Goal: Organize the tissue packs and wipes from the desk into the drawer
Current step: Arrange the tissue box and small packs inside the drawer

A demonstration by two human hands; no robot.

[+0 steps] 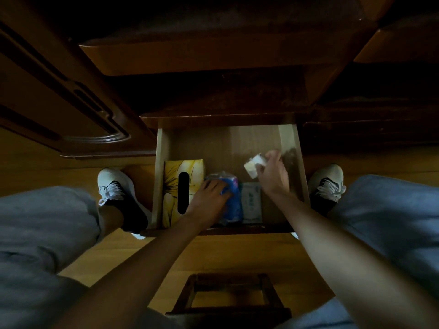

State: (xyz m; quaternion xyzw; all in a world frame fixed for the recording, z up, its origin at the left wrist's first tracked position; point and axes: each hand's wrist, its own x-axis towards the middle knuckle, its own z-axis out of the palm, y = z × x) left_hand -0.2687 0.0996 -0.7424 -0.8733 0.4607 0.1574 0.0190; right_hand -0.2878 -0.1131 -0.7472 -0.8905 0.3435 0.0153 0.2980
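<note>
Placing step: right hand (270,173) pinched small white pack (253,166) above drawer (288,148), frame centre; left hand (209,198) lay flat on blue pack (231,200); next, lower it into the bare spot

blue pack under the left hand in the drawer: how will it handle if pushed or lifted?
Blue pack: its crinkled, glossy film wrap suggests soft, squashy and a bit slippery. Probably light. Wedged between the yellow tissue box and the white wipes pack, it should slide, not roll.
</note>
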